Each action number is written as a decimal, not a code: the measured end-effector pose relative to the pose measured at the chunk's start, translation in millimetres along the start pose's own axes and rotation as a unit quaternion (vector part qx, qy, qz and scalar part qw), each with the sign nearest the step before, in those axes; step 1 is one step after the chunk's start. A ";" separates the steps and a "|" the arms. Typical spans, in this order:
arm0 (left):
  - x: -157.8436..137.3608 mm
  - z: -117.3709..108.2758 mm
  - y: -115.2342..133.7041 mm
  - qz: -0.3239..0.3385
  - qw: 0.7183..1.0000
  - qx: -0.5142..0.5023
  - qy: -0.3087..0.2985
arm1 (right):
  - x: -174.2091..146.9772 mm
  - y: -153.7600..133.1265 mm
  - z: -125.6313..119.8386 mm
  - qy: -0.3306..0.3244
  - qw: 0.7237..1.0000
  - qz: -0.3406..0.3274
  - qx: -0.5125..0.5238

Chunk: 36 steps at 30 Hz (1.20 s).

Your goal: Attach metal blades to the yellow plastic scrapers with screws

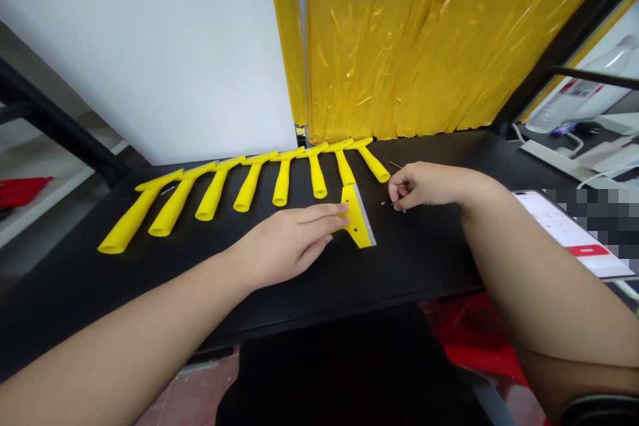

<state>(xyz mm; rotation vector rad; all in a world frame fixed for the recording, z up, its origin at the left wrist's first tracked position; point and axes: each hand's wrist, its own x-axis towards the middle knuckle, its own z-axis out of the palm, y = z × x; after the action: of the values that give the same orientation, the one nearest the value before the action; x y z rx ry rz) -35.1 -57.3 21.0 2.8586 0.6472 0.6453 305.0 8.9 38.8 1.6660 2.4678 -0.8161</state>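
Observation:
A yellow scraper (357,218) with a metal blade along its right edge lies flat on the black table. My left hand (294,239) is closed over its handle, fingers stretched along it, and the hand hides most of that handle. Two holes show in the scraper's head. To the right, my right hand (414,185) is closed with its fingertips pinched together down at the tabletop, beside a few tiny screws (383,203). A thin metal rod (395,165) pokes out behind these fingers. What the fingertips grip is too small to make out.
Several more yellow scrapers (247,183) lie in a row along the back of the black table (424,259). A phone or tablet (564,229) with a lit screen rests at the right. Beyond the black frame lies a plastic bottle (582,90). Yellow film (399,40) covers the back wall.

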 end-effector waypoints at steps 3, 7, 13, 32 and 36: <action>0.1 -0.6 0.4 -0.001 1.000 0.001 -0.004 | 0.6 0.7 0.5 0.007 1.000 0.003 -0.003; -0.1 -0.4 -0.2 0.004 1.000 0.013 -0.003 | -0.2 -0.3 -0.4 0.018 1.000 0.016 -0.008; -0.7 0.0 -1.2 0.027 0.999 0.036 -0.003 | -1.7 -6.6 -2.4 0.026 0.997 0.063 -0.035; -1.6 3.2 -5.6 0.024 0.999 0.022 -0.024 | 0.1 -0.2 -3.4 -0.002 0.998 0.059 -0.023; -1.9 4.2 -5.7 0.023 0.999 0.018 -0.037 | 0.1 3.0 -2.4 -0.024 0.997 0.077 0.018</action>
<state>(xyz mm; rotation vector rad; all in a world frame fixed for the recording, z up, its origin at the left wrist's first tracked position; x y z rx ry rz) -37.0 -53.2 15.2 2.9232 0.5909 0.5366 308.1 10.9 39.7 1.7979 2.2733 -0.8754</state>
